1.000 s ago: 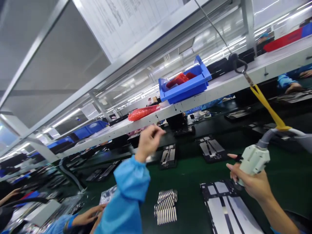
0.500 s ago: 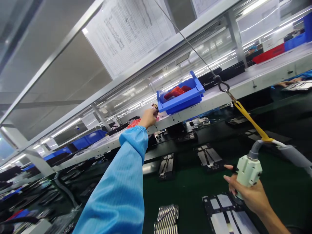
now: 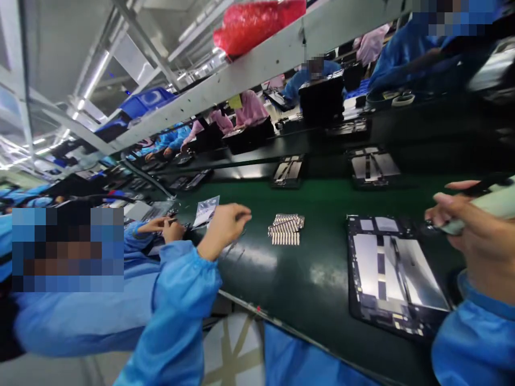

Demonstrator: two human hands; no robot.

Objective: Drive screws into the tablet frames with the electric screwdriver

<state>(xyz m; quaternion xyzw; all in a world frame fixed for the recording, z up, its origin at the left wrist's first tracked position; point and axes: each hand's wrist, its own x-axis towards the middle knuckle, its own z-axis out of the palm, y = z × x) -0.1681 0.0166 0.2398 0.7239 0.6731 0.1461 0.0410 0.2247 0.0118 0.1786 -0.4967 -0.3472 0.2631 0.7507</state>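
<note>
My left hand (image 3: 226,228) is above the green work surface, thumb and fingers pinched together. Whatever lies between its fingertips, if anything, is hidden. To its right sits a small pile of striped silvery metal strips (image 3: 285,229). At the right, my right hand (image 3: 477,230) is wrapped round a pale green electric screwdriver (image 3: 493,206), its tip pointing left. Just left of that hand an opened tablet (image 3: 396,268) lies flat, its silver panels and dark cables exposed.
Further back lie two more opened tablets (image 3: 288,171) (image 3: 374,167). A clear plastic bag (image 3: 206,210) rests beyond my left hand. A co-worker's hands (image 3: 167,228) work close at the left. The white shelf rail (image 3: 257,67) crosses above, bearing a red bag (image 3: 257,27).
My left hand has come down from beside the blue bin on the shelf to above the work surface. The view has tilted downward. My right hand still holds the screwdriver.
</note>
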